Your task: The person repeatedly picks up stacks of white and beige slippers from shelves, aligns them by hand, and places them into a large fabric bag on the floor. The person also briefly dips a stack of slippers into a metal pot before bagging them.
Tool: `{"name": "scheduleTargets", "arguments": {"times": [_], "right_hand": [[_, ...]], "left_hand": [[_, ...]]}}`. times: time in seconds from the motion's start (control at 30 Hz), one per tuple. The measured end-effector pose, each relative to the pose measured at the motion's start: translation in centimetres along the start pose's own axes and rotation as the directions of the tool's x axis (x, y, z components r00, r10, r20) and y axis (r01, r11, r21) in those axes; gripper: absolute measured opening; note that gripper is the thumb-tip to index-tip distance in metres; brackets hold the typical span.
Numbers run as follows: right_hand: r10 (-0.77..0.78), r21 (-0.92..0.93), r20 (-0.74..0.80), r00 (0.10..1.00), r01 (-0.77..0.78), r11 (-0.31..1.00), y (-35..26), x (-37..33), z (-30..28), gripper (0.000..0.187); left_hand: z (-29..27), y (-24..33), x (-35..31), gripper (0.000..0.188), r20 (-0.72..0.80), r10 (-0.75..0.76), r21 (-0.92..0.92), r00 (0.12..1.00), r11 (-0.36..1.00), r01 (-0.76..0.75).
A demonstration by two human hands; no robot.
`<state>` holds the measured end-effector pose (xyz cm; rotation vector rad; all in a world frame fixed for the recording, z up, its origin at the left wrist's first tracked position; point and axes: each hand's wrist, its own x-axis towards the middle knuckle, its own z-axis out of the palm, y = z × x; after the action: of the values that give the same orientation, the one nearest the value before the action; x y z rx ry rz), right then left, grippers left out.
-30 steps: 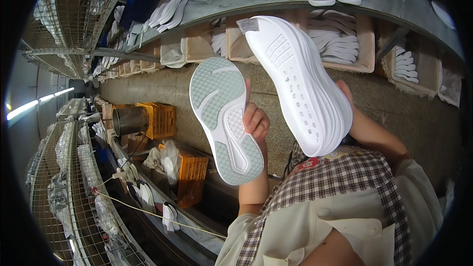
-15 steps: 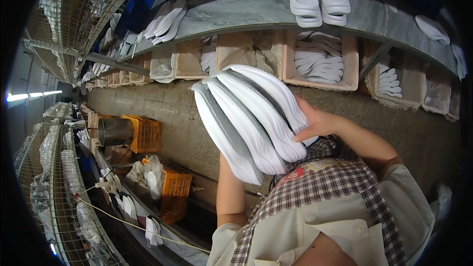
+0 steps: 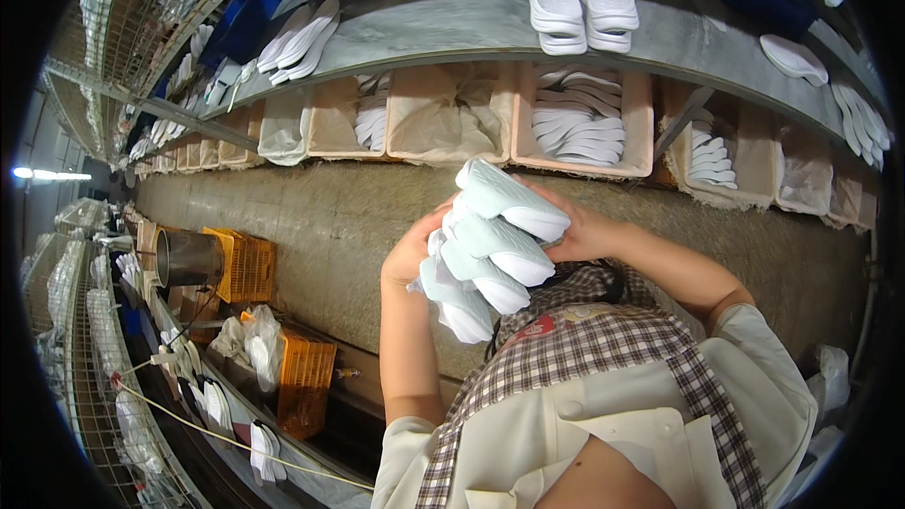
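Several white shoe soles [image 3: 492, 238] are held as one stack in front of my chest, fanned out with their ends facing up toward me. My left hand [image 3: 415, 247] grips the stack from its left side, with the fingertips hidden behind the soles. On the opposite side my right hand [image 3: 582, 224] is closed against the stack, its fingers partly covered by the uppermost sole.
Along the far side runs a long grey bench [image 3: 405, 28] bearing white soles [image 3: 554, 2]. Lined bins, one a pink bin [image 3: 639, 137] with stacked soles, stand beneath it. At left are a metal bucket [image 3: 193, 259], an orange crate [image 3: 306, 382] and wire racks [image 3: 61, 358].
The soles have been tipped so their ends now face up instead of their long sides. My left hand has come into sight at the left of the stack. The view has shifted slightly right.
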<state>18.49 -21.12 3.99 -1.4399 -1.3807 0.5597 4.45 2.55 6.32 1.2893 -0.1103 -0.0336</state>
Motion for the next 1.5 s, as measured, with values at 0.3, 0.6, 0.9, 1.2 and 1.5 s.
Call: {"name": "scheduleTargets", "arguments": {"times": [0.3,0.6,0.9,1.2,1.5], "right_hand": [[-0.005,-0.148,-0.207,0.978,-0.026,0.989,-0.1,-4.7,-0.6,0.110],[0.188,0.187,-0.554,0.811,-0.099,0.977,0.4,-10.5,-5.7,0.129],[0.631,0.718,-0.629,0.453,0.029,0.695,3.2,-12.4,-23.9,0.085],[0.546,0.698,-0.662,0.514,0.157,0.698,12.4,-7.1,-34.6,0.067],[0.412,0.197,-0.819,0.399,-0.479,0.855,15.6,-8.3,-36.8,0.040]], "left_hand": [[2.8,-0.2,4.2,0.045,0.082,-0.342,-0.463,0.936,0.819,0.339],[9.9,-3.9,15.1,0.062,0.065,-0.388,-0.384,0.920,0.841,0.381],[19.8,-0.6,33.4,0.068,0.071,-0.388,-0.240,0.919,0.887,0.394],[18.8,-0.3,44.0,0.041,-0.127,-0.212,-0.185,0.969,0.965,0.187],[20.2,-0.9,46.2,0.040,-0.124,-0.086,0.198,0.989,0.974,0.110]]}}
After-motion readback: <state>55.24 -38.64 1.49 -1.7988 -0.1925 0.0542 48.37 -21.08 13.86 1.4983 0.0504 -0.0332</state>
